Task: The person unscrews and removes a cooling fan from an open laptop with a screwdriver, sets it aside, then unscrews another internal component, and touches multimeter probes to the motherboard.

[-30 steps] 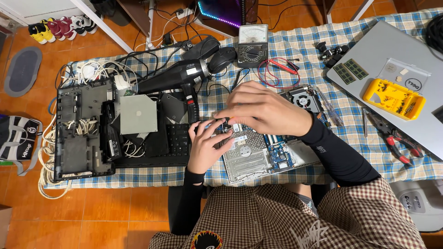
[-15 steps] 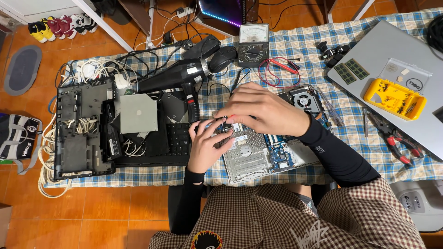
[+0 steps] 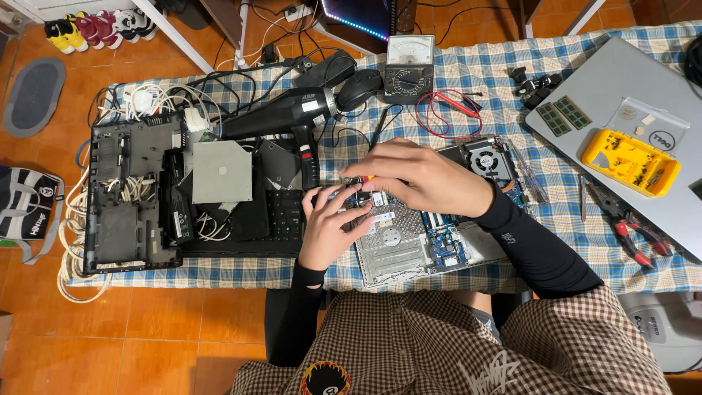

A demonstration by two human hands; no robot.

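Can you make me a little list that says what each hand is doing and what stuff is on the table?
place: table with a blue checked cloth
left hand: fingers resting on the open laptop board
right hand: over the board, pinching a small tool with a red and yellow bit; what kind is hard to tell
beside left hand: black laptop shell, black heat gun
far side: multimeter with red leads
right side: grey laptop lid, yellow parts tray, red-handled pliers

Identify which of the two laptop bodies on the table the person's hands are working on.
The opened silver laptop base with its exposed blue circuit board, under both hands; the black stripped chassis lies untouched to the left.
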